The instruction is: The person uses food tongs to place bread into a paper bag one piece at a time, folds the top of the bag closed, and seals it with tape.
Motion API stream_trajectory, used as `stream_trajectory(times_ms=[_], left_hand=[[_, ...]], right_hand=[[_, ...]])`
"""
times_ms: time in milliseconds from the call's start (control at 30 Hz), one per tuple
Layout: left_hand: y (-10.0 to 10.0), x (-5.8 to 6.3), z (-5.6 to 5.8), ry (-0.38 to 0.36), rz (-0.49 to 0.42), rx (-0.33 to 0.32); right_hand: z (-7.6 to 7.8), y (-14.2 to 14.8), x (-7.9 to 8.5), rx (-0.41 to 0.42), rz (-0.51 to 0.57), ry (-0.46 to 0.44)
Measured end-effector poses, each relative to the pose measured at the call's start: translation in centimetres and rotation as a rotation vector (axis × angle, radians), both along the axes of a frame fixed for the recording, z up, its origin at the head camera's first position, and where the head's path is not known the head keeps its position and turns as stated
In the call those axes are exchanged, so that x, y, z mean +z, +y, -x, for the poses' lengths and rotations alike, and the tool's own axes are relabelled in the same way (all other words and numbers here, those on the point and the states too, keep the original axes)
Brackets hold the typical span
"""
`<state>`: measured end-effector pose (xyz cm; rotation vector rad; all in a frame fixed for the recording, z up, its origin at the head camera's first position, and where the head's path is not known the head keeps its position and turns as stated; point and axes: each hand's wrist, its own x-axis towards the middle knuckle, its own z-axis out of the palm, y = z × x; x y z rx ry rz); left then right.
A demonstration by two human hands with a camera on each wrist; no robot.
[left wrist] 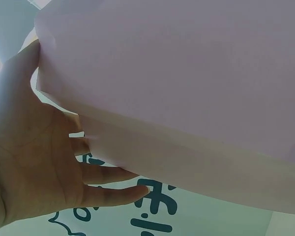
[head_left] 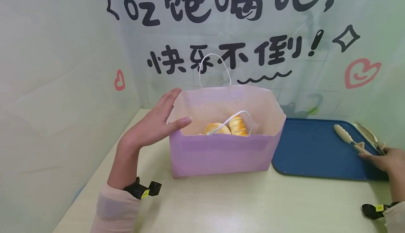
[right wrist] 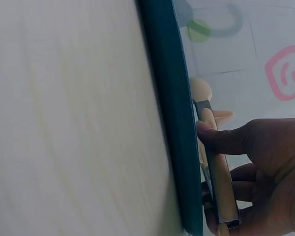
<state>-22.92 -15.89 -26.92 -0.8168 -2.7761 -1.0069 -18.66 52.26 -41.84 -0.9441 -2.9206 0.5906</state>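
Observation:
A pale purple paper bag (head_left: 221, 157) stands upright, its mouth spread wide and white string handles at the rim. Inside lie a ridged bread roll (head_left: 239, 127) and a round bun (head_left: 220, 127), partly hidden by the front wall. My left hand (head_left: 151, 123) rests at the bag's left side, thumb across the front corner of the rim. In the left wrist view its fingers (left wrist: 110, 174) stretch straight along the paper. Over the tray's right end, my right hand (head_left: 386, 159) grips cream-coloured tongs (head_left: 343, 133) with metal parts, thumb on one arm (right wrist: 220, 172).
The blue tray (head_left: 303, 147) lies flat to the right of the bag. Behind both stands a pale wall (head_left: 335, 99) with black lettering and red hearts. Another wall (head_left: 57, 85) closes off the left side. The light wooden tabletop (head_left: 231, 201) stretches in front.

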Motion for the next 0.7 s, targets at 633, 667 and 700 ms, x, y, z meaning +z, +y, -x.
stream_trajectory(times_ms=[633, 667, 700], left_hand=[[-0.1, -0.2, 0.1, -0.022, 0.0, 0.012], [-0.1, -0.3, 0.1, -0.024, -0.016, 0.009], [0.0, -0.5, 0.2, -0.018, -0.047, -0.002]], right_hand=[[0.1, -0.2, 0.6, 0.055, -0.063, -0.061], [0.2, -0.2, 0.8, 0.052, -0.062, -0.078], [0.2, -0.2, 0.9, 0.056, -0.066, -0.078]])
